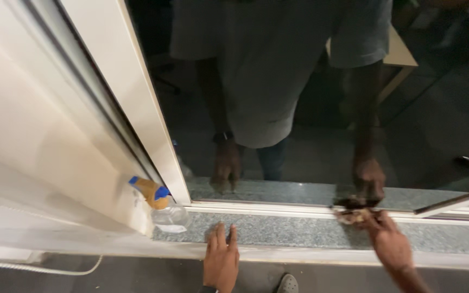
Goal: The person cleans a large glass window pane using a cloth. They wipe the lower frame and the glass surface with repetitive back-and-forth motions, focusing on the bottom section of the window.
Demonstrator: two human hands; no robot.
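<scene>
Left hand (221,260) rests flat, fingers spread, on the stone sill (299,230). Right hand (389,244) grips a rag (354,215) against the window frame (278,208); a bottle (161,203) lies left of the left hand.

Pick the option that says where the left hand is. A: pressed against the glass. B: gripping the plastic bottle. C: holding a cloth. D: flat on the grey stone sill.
D: the left hand lies palm-down on the speckled sill, apart from the bottle.

A clear plastic bottle (161,203) with orange-and-blue label lies in the sill's left corner.
</scene>
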